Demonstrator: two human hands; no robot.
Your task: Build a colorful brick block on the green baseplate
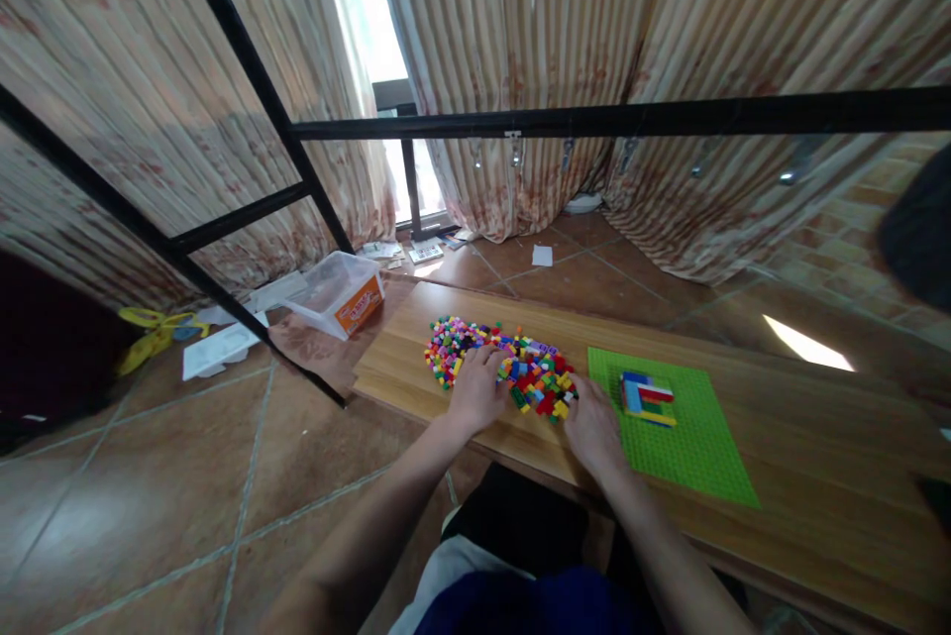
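Wooden tabletop [809, 427], hands [477, 389] [592, 420] outstretched, left over bricks [544, 384], right alongside

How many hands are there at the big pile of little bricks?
2. The left hand is over the near-middle of the brick pile; the right hand is at its right end, next to the green baseplate. No others show.

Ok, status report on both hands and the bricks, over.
Left hand at the loose bricks, right hand at their right edge; grips unclear. Small brick build on green baseplate. Nothing visible blocking either hand.
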